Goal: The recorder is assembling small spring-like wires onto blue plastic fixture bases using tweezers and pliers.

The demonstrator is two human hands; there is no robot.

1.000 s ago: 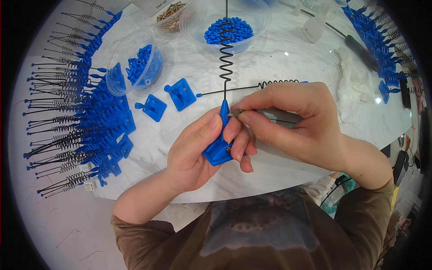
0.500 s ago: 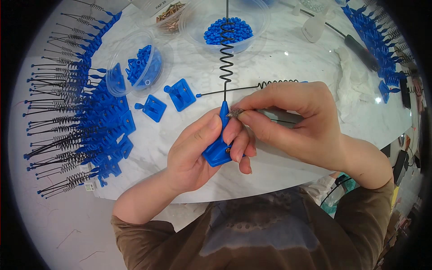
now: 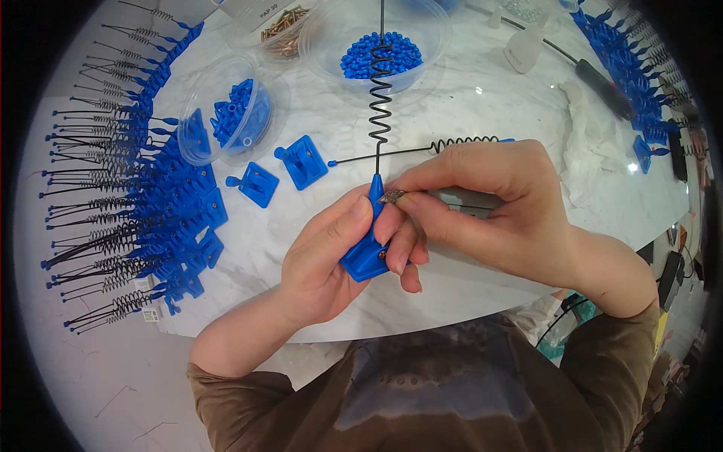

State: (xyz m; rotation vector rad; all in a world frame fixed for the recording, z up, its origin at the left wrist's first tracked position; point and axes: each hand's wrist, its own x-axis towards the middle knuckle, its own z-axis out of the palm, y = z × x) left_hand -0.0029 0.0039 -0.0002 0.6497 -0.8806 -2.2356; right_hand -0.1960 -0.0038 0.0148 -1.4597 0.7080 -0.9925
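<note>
My left hand (image 3: 320,256) is closed around a blue plastic base (image 3: 364,261), which has a screw in its lower part. Rising from the base's tapered neck is a black coiled wire (image 3: 380,113), which passes in front of a bowl. Between thumb and forefinger, my right hand (image 3: 501,207) pinches a small grey, rough, pointed metal piece (image 3: 392,196). Its tip is at the neck's right side, just above my left fingers. Behind my right hand lies another black coiled wire (image 3: 463,142) with a blue tip, partly hidden.
Two loose blue bases (image 3: 303,163) lie left of centre. Behind stand a tub of blue parts (image 3: 188,156), a bowl of blue beads (image 3: 316,56) and a container of brass-coloured screws (image 3: 285,34). Finished-looking spring pieces (image 3: 177,207) crowd the left. A black-handled tool (image 3: 605,89) lies right.
My left hand and the blue base have shifted slightly down and right. The metal piece has dropped a little and still meets the neck's side.
</note>
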